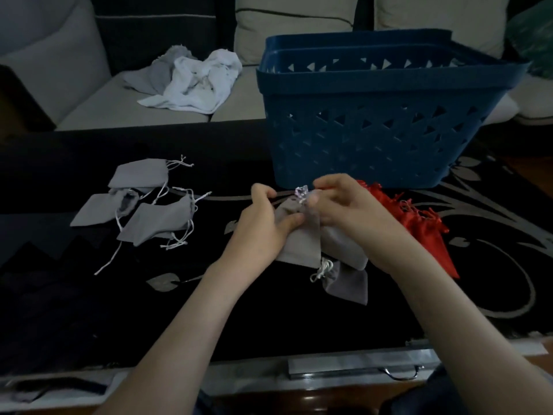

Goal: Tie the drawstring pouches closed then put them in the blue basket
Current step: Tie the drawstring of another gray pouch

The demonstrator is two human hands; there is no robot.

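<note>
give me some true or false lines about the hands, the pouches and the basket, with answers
1. The left hand and right hand both hold one grey pouch. True.
2. The blue basket lies tipped on its side. False: it stands upright behind the hands.
3. The loose grey pouches lie left of the left hand. True.
4. The red fabric is inside the blue basket. False: it lies on the table, in front of the basket beside the right hand.
</note>
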